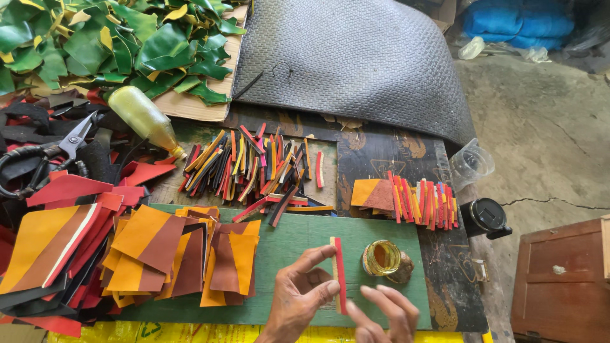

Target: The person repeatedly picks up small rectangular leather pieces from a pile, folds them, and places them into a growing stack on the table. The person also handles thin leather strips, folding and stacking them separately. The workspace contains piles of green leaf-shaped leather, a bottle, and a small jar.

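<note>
In the head view, both hands worked low on a green board [286, 244] lying on the tabletop. The left hand [304, 293] had thumb and forefinger closed lightly on a red strip [340, 273], which lay lengthwise against a pale strip [333, 270] on the board; this grip seemed to be steadying the pair so their edges stayed aligned. The right hand [384, 311] had its fingers curled and loose, fingertips just beside the lower end of the red strip, holding nothing that could be made out; whether it touched the strip could not be told.

A small open jar [383, 257] of yellowish liquid, likely glue, stood just right of the strips, near the right hand. Left of the hands lay a stack of orange and brown pieces [181, 254], and farther left larger red and orange sheets [54, 238]. Above the board sat a pile of mixed coloured strips [254, 165], with a second bundle [419, 202] to the right, sorted apart. A plastic bottle [143, 117] lay tilted near scissors [51, 152] on dark scraps. Green offcuts [121, 44] filled the upper left, a grey woven mat [356, 57] the upper middle
</note>
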